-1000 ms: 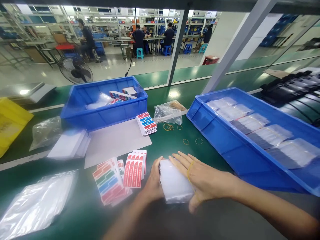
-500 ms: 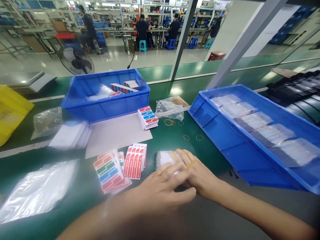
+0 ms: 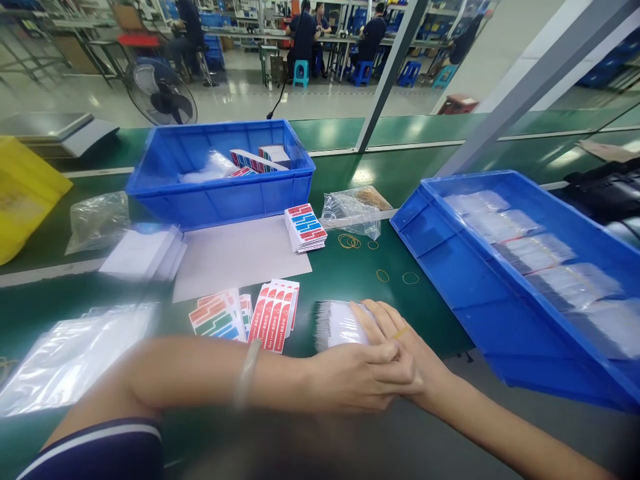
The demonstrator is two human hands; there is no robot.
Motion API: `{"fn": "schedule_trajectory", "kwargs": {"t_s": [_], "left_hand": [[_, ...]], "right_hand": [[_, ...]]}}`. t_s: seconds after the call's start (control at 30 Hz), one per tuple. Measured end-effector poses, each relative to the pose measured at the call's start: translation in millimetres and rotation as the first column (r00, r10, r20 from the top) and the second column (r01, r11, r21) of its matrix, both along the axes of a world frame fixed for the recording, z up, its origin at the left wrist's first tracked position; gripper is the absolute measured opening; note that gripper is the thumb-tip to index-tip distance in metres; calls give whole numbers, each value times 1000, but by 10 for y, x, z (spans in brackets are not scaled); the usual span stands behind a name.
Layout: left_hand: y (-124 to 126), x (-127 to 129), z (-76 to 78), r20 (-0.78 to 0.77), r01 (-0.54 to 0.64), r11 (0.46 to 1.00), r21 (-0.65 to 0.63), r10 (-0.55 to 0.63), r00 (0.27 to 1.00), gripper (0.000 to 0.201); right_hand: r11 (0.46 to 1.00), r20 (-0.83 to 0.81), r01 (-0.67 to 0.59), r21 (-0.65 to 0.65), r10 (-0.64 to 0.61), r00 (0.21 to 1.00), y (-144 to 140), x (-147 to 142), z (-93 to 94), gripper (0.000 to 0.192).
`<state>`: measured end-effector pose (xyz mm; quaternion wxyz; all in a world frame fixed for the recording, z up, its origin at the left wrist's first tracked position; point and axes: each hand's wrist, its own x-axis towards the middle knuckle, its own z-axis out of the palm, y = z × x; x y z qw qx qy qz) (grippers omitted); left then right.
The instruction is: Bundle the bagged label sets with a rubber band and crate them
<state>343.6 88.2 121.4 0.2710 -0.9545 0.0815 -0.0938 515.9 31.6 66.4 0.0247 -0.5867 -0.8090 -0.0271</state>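
Note:
A stack of clear plastic bags with white contents [image 3: 340, 323] lies near the table's front edge. My right hand [image 3: 400, 340] is wrapped over its right end, with a yellow rubber band [image 3: 401, 332] across its fingers. Against the inner side of that hand, my left hand [image 3: 363, 377] is closed with its fingertips pinched together. What the pinch holds is hidden. Left of the stack lie red-and-white label sheets [image 3: 273, 313] and multicoloured label sheets [image 3: 217, 317], partly covered by my left forearm. Loose rubber bands [image 3: 349, 241] are scattered beyond the stack.
A blue bin [image 3: 225, 200] with label packs stands at the back; another blue bin [image 3: 450, 287], tilted at right, holds banded bag bundles. A label stack [image 3: 306, 228], a bag of rubber bands [image 3: 355, 210], white cards [image 3: 137, 253] and flat clear bags [image 3: 75, 360] lie around.
My left hand has turned and moved slightly right and down, from fingers spread over the stack to a closed pinch against my right hand. The right hand stays on the stack. The view has shifted.

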Motion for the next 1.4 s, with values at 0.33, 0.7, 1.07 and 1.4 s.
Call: {"fn": "schedule_trajectory", "kwargs": {"t_s": [0.33, 0.7, 1.07, 1.4], "left_hand": [[36, -278, -150, 129, 231, 754, -616, -193, 973, 25], [508, -689, -364, -210, -499, 491, -714, 530, 821, 104], [251, -206, -1101, -1, -19, 27, -999, 534, 846, 85], [213, -134, -1212, 96, 107, 13, -994, 559, 824, 72]], "right_hand": [[994, -71, -92, -54, 88, 994, -30, 94, 50, 75], [983, -71, -181, -20, 179, 981, -9, 121, 71, 74], [960, -525, -164, 227, 263, 810, -63, 233, -249, 75], [947, -429, -124, 296, 248, 869, -306, 601, -556, 77]]}}
